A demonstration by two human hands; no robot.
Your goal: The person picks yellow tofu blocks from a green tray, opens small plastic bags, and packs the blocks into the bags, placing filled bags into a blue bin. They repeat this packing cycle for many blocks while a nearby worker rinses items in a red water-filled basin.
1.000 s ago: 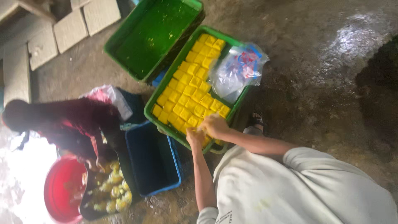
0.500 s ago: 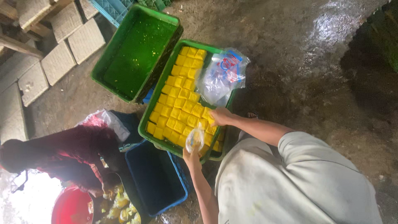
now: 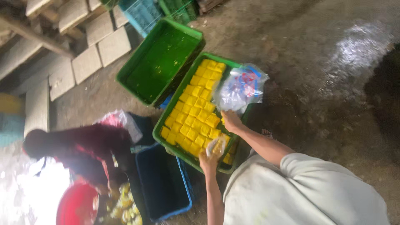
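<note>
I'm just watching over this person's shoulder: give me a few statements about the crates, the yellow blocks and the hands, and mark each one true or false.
1. The green crate in front of the person holds rows of yellow blocks. True.
2. The left hand holds a small clear bag with something yellow in it. True.
3. The second green crate is also packed with yellow blocks. False: no blocks show in it.
4. The right hand rests on the wet floor. False: it is over the crate of blocks, next to a bundle of clear plastic bags.
5. The blue tub lies beside the crate of blocks. True.
6. Nobody else is nearby. False: another person crouches by a red basin.
</note>
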